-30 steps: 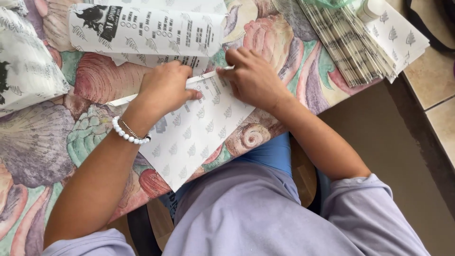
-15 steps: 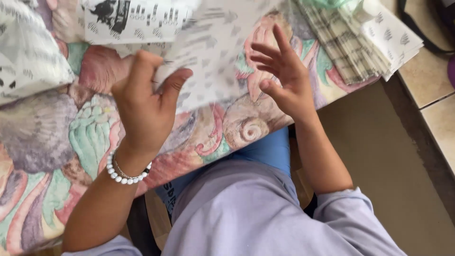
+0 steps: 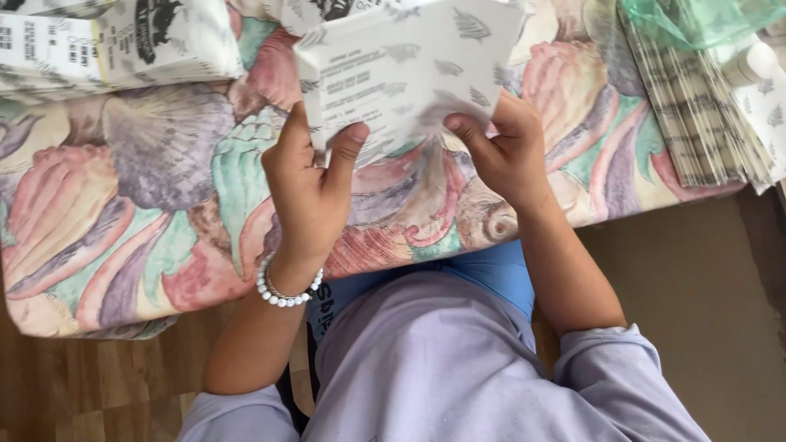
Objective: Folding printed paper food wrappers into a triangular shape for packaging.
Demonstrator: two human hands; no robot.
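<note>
While I watch, the left hand and right hand each pinch the printed white paper bag above the shell-patterned tablecloth.

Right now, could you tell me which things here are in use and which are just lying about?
In use:
- left hand
- right hand
- printed paper bag, held by both

Lying about:
- flat bags
- stacked bags
- green plastic
- shell-patterned tablecloth

Table: covered by shell-print cloth. On cloth: printed bag upper left of centre; flat bag stack right.
</note>
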